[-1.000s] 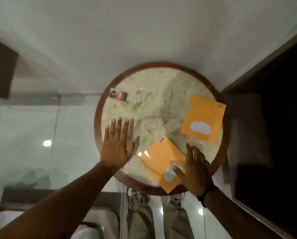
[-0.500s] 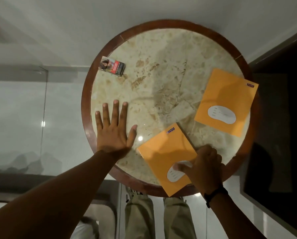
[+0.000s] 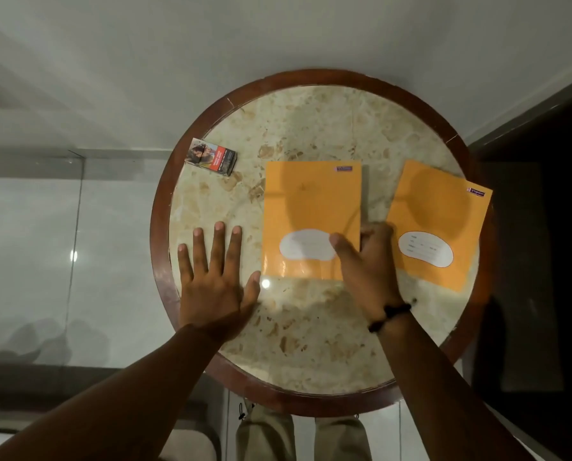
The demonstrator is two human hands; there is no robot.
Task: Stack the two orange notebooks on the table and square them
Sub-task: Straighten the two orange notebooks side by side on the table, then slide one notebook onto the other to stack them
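Observation:
Two orange notebooks with white label patches lie flat on the round marble table (image 3: 311,344). The first notebook (image 3: 311,207) lies square at the table's middle. My right hand (image 3: 367,271) grips its lower right edge, thumb on the cover and fingers curled at the side. The second notebook (image 3: 441,221) lies slightly tilted at the right rim, apart from the first. My left hand (image 3: 215,281) rests flat on the marble, fingers spread, its thumb just left of the first notebook's lower left corner.
A small cigarette pack (image 3: 211,157) lies near the table's far left rim. The table has a raised dark wooden rim (image 3: 158,227). A dark cabinet or wall stands to the right. My legs show below the table.
My right hand has slid the near notebook from the front edge to the table's middle and turned it straight. My left hand stays flat. The camera has shifted closer over the table.

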